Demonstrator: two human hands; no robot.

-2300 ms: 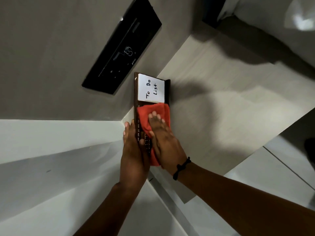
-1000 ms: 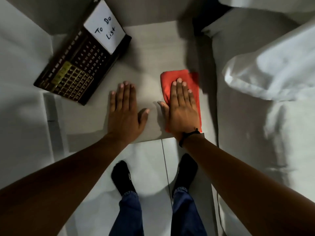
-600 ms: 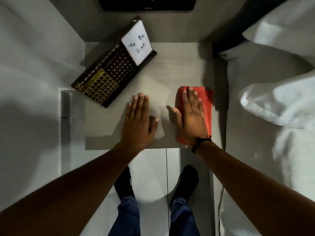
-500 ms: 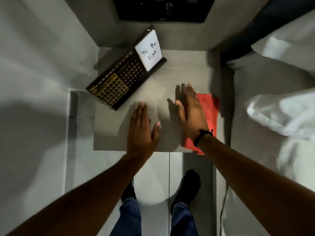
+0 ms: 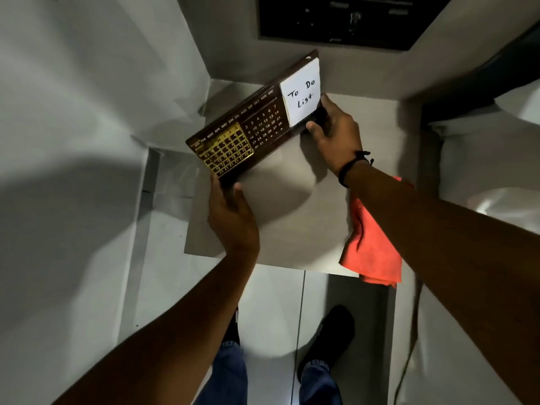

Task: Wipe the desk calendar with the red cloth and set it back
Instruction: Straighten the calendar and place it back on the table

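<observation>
The desk calendar is a dark brown board with a gold date grid, white numbers and a white "To Do List" note. It sits tilted at the back left of the small grey table. My left hand grips its lower left corner. My right hand holds its right end below the note. The red cloth lies loose on the table's right front corner, partly under my right forearm and hanging over the edge.
A black wall panel is mounted above the table. White bedding lies to the right, a pale wall to the left. My feet and jeans stand on the tiled floor below the table's front edge.
Both hands lay flat on the table, the right on the red cloth. They have since moved up and taken hold of the calendar's two ends. The cloth stays on the table.
</observation>
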